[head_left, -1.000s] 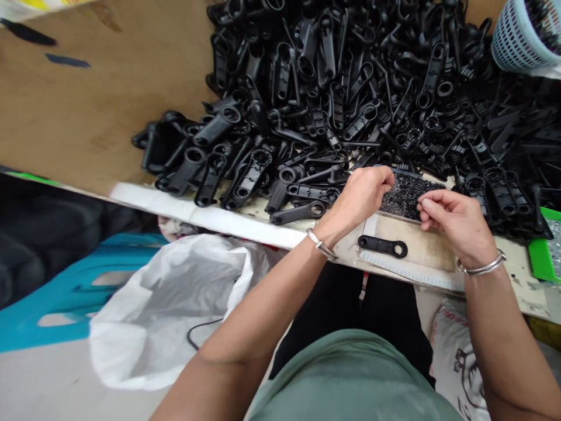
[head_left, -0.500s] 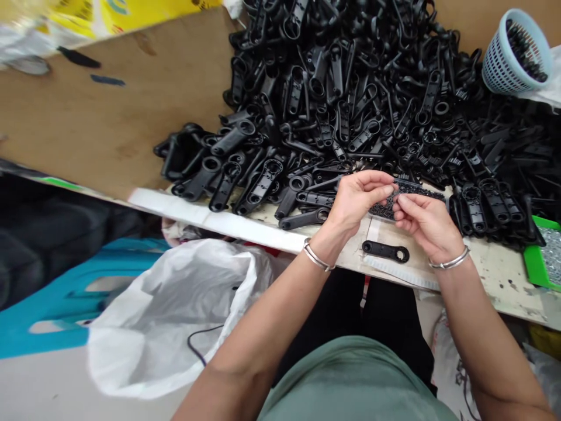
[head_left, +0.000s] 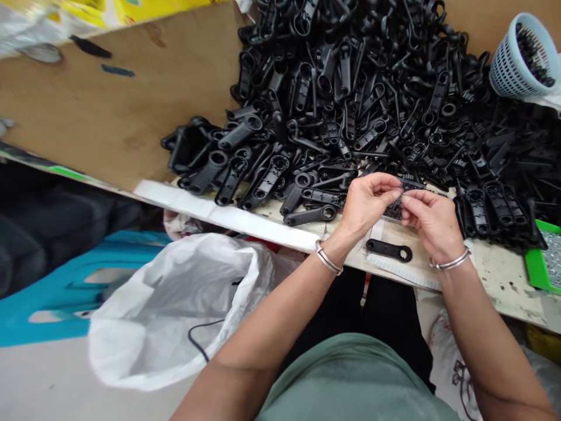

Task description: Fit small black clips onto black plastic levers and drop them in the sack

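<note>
With my left hand (head_left: pixel 366 202) and right hand (head_left: pixel 432 222) pinched together on a small black part (head_left: pixel 398 203) above the tray of small parts (head_left: pixel 416 187), a loosened pinch could drop it among them.

No legible text, label, brand, number or sign appeared; the print on the yellow packaging (head_left: pixel 144 9) was unreadable.

you have two hands up, left hand (head_left: pixel 366 202) and right hand (head_left: pixel 432 222), one bracelet on each wrist. one black handle (head_left: pixel 389 250) lies apart; the heap of handles (head_left: pixel 372 99) is too many to count. one blue basket (head_left: pixel 521 55), one white bag (head_left: pixel 175 304).
</note>
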A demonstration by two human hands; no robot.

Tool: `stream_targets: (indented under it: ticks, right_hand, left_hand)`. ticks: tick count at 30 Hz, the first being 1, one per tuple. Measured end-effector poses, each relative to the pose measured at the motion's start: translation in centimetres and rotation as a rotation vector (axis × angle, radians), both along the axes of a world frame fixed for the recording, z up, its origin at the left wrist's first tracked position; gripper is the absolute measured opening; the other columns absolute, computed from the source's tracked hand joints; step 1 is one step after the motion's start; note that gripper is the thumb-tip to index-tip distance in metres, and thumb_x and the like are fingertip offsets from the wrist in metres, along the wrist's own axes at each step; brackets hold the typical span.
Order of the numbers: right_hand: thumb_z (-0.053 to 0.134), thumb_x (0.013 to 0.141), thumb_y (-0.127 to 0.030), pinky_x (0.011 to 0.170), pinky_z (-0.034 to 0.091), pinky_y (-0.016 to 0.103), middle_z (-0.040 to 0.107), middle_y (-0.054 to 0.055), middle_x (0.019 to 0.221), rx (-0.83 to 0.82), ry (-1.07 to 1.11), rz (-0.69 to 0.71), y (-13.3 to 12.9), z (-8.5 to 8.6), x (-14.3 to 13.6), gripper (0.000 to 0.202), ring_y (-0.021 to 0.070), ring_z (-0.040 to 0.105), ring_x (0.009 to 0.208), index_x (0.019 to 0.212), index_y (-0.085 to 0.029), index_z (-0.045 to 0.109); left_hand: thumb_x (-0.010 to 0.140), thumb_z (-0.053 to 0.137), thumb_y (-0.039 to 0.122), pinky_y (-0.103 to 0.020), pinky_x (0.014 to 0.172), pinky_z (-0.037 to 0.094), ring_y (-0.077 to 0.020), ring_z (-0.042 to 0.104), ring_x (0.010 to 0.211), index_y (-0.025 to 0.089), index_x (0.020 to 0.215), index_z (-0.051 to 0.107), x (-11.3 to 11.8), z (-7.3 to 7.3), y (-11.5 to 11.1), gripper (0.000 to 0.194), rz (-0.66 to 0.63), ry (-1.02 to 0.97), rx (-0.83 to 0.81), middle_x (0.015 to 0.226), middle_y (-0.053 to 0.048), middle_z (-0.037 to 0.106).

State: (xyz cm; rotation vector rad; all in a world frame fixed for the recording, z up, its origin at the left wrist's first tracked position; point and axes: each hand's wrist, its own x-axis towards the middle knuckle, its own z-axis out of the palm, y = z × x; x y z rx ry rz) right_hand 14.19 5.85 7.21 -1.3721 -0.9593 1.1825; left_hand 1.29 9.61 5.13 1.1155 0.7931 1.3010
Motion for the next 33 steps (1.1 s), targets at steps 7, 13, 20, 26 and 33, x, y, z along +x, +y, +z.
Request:
stream_targets:
  ticks: [7,13,20,26,33]
  right_hand:
    - [0.06,0.081,-0.03,0.065,0.052,0.03,0.069,0.002,0.082,0.299,-0.703,-0.04,-0.6,-1.1,0.3,0.012,0.015,0.062,0.068,0.085,-0.02,0.066]
    - [0.064,0.079,-0.033,0.058,0.051,0.027,0.066,0.001,0.077,0.268,-0.537,-0.019,-0.5,-1.3,0.8,0.015,0.0129,0.059,0.061,0.087,-0.02,0.066]
    - [0.076,0.068,-0.033,0.051,0.052,0.024,0.061,-0.002,0.064,0.101,-0.196,0.03,-0.5,-0.7,1.2,0.022,0.0098,0.055,0.053,0.079,-0.018,0.066]
    - [0.085,0.062,-0.043,0.049,0.051,0.019,0.062,0.0,0.068,-0.013,0.026,0.122,-0.7,-0.7,1.4,0.034,0.0073,0.054,0.055,0.073,-0.015,0.067]
    - [0.089,0.056,-0.044,0.048,0.052,0.018,0.063,0.001,0.066,-0.063,0.108,0.093,-0.6,-0.5,1.1,0.039,0.0066,0.054,0.053,0.071,-0.014,0.07]
  left_hand:
    - [0.072,0.065,0.006,-0.022,0.074,0.051,-0.009,0.062,0.072,0.013,0.08,0.066,0.3,-0.6,0.4,0.011,-0.017,0.134,0.016,0.077,0.0,0.067]
    - [0.08,0.058,0.009,-0.023,0.072,0.049,-0.0112,0.061,0.073,0.015,0.084,0.068,-0.2,-0.8,0.6,0.013,-0.032,0.36,0.133,0.078,-0.001,0.068]
    - [0.085,0.059,0.01,-0.032,0.093,0.049,-0.0184,0.066,0.099,0.017,0.104,0.071,-1.0,0.5,-0.5,0.024,0.033,0.828,0.385,0.106,-0.006,0.074]
    - [0.081,0.062,0.002,-0.025,0.089,0.052,-0.0126,0.069,0.089,0.022,0.106,0.072,-0.6,0.0,-1.2,0.034,0.033,0.624,0.425,0.094,0.001,0.076]
    - [0.079,0.064,0.006,-0.025,0.083,0.056,-0.0137,0.072,0.084,0.017,0.091,0.075,-0.1,-0.8,-0.7,0.02,0.098,0.377,0.258,0.093,-0.002,0.077]
